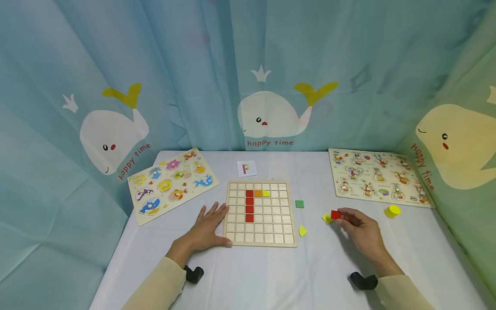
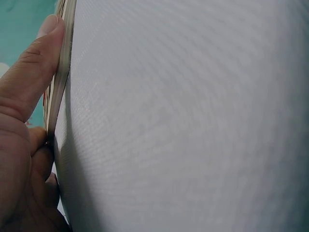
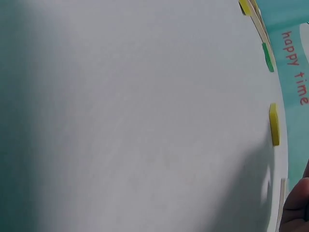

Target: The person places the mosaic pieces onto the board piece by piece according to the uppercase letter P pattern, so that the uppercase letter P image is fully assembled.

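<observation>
Left hand [image 1: 206,229], fingers spread, touches gridded wooden board [image 1: 260,237]; right hand [image 1: 364,234] pinches flat red square [image 1: 335,214]. White tablecloth [image 1: 263,280], pale-blue whale-print curtain [image 1: 193,64] behind.

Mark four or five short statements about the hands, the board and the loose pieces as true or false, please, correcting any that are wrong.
1. The left hand touches the grid board. True.
2. The green square lies on the board. False: it lies on the tabletop, right of the board.
3. The right hand holds a red square. True.
4. The yellow cylinder stands left of the board. False: it is to the right.
</observation>
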{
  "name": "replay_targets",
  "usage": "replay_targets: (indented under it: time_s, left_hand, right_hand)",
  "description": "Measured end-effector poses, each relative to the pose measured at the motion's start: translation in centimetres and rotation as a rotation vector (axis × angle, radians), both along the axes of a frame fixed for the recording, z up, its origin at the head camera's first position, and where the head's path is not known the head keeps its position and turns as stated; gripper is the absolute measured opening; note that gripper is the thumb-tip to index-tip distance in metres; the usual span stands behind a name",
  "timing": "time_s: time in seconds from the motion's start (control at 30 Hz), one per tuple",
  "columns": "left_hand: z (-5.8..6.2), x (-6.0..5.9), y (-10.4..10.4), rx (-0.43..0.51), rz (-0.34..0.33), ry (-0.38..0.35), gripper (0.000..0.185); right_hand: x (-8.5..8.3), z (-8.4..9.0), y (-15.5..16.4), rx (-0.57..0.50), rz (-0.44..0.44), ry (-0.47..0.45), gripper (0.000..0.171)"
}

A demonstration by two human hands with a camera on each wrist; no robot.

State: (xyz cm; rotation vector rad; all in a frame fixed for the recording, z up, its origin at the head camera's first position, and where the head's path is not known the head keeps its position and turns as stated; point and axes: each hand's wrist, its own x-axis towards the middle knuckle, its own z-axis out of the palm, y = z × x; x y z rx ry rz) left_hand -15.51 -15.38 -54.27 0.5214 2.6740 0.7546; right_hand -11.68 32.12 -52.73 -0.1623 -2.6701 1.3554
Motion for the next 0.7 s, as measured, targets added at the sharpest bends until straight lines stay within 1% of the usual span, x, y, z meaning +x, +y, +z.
replay_targets:
  time_s: [0.17,0.33,0.47,0.7]
  left_hand:
    - [0.0,0.0,0.0,-0.005,0.000,0.004,0.117]
    - [0.0,0.0,0.0,-0.005,0.001,0.002,0.117]
    - [-0.1,0.0,0.0,-0.007,0.002,0.003,0.117]
    - [0.0,-0.2,0.0,-0.008,-0.010,0.000,0.117]
  right_hand:
    - [-0.4,0.2,-1.0,-0.024,0.012,0.026,0.034]
    - [-1.0,0.5,-2.4,-0.032,0.021,0.084,0.032]
    - [-1.6,0.7,-3.8,-0.061,0.023,0.129,0.030]
    - [-2.7,1.4,-6.5,-0.108,0.036,0.148,0.031]
